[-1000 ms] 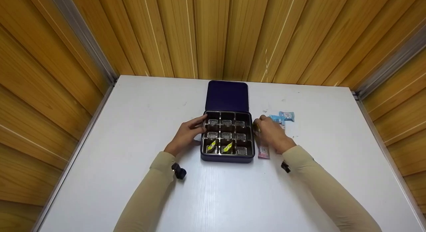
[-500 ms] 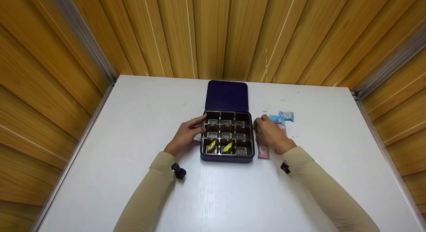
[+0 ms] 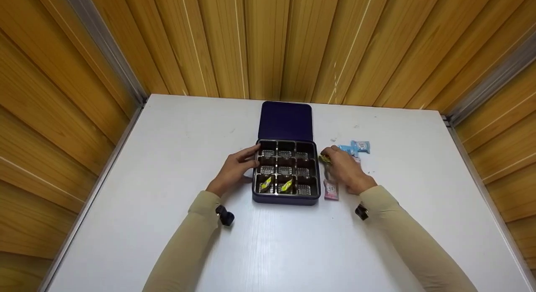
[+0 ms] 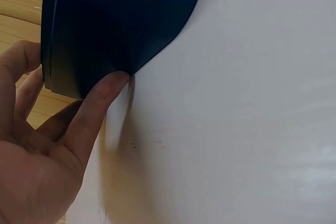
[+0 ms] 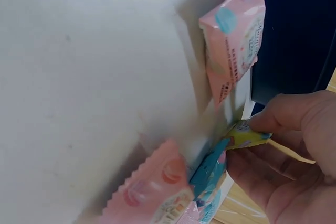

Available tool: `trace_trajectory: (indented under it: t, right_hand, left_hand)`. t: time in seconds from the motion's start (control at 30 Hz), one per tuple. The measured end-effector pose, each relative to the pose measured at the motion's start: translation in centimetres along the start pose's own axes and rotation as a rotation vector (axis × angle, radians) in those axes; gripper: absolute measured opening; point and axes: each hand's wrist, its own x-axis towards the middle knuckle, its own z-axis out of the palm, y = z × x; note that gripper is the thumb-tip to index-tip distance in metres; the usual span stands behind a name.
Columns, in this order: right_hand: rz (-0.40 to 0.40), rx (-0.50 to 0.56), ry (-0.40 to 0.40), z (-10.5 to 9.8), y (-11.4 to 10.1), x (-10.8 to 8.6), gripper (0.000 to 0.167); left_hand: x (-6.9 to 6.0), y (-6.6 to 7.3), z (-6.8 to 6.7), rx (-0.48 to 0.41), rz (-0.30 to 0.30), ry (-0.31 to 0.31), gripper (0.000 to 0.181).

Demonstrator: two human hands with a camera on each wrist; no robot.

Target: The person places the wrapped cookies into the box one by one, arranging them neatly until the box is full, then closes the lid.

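Observation:
A dark blue hinged tin (image 3: 286, 200) lies with its lid (image 3: 286, 120) back, its insert divided into several compartments. Two yellow wrapped sweets (image 3: 266, 184) sit in the front left and front middle compartments. My left hand (image 3: 231, 169) touches the tin's left side; the left wrist view shows its thumb (image 4: 102, 98) laid against the blue wall with little bend. Just right of the tin, my right hand (image 3: 344, 168) pinches another yellow wrapped sweet (image 5: 247, 136) between thumb and fingers. That sweet is partly hidden by the fingers.
Pink wrapped sweets lie by the right hand, one pink sweet (image 3: 331, 190) close to the tin's front right side. Beyond the hand are blue wrapped sweets (image 3: 361, 146). Wood-patterned walls (image 3: 268, 45) stand behind and beside the white table (image 3: 268, 250).
The right hand has shifted slightly right and toward the person, and more of the yellow sweet in its fingers shows. The left hand and the tin stay where they were.

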Motion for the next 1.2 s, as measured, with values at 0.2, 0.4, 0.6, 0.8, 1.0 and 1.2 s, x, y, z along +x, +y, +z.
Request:
trace_trajectory:
  t: [0.2, 0.4, 0.6, 0.8, 1.0, 1.2]
  right_hand:
    - [0.014, 0.073, 0.028, -0.08, 0.13, 0.1, 0.027]
    - [-0.007, 0.067, 0.065, 0.0, 0.26, 0.31, 0.019]
    - [0.002, 0.059, 0.067, -0.06, 0.42, 0.28, 0.027]
    - [0.025, 0.077, 0.049, 0.02, 0.69, 0.32, 0.023]
    - [0.027, 0.098, 0.047, -0.36, 0.52, 0.23, 0.02]
    - [0.024, 0.118, 0.05, -0.84, 0.49, 0.03, 0.021]
  left_hand:
    - [0.03, -0.08, -0.04, 0.013, 0.011, 0.0, 0.061]
    - [0.07, -0.02, -0.03, -0.007, -0.006, -0.008, 0.061]
    - [0.11, 0.01, 0.02, 0.003, -0.006, -0.006, 0.061]
    - [0.12, 0.01, 0.1, 0.006, -0.002, -0.007, 0.062]
    - [0.05, 0.1, 0.14, 0.004, -0.001, 0.001, 0.062]
    - [0.02, 0.11, 0.15, -0.008, -0.006, 0.004, 0.062]
